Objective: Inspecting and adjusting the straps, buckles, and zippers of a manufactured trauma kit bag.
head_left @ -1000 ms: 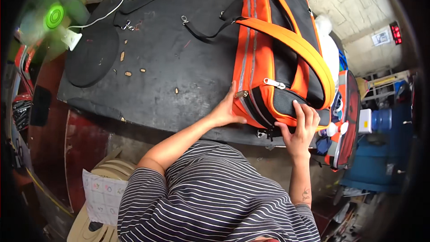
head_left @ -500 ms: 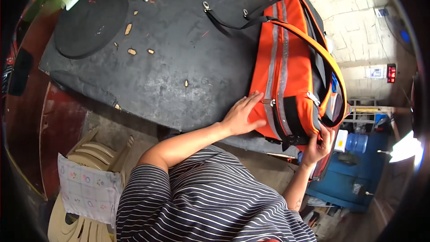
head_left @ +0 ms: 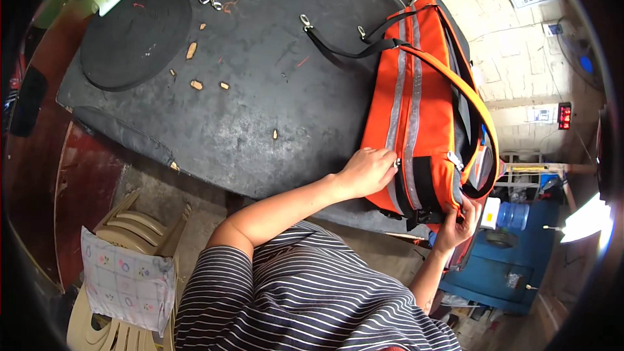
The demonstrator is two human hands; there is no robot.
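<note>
An orange bag [head_left: 416,107] with grey stripes, black trim and an orange handle lies on the right side of a dark worn table [head_left: 260,104]. My left hand [head_left: 367,170] rests on the bag's near left side, fingers curled against the fabric beside a small metal piece. My right hand [head_left: 458,224] grips the bag's near end at its lower corner, close to a zipper pull. A black strap with metal clips [head_left: 344,36] trails from the bag across the table.
A round black disc [head_left: 136,32] lies at the table's far left, with small wood chips scattered near it. Stacked plastic chairs with a cloth [head_left: 123,279] stand at lower left. A blue cabinet and a water jug [head_left: 513,218] are right of the bag.
The view has shifted, so the bag now sits further right. My right hand has slid down to the bag's lower end; my left hand stays on its side.
</note>
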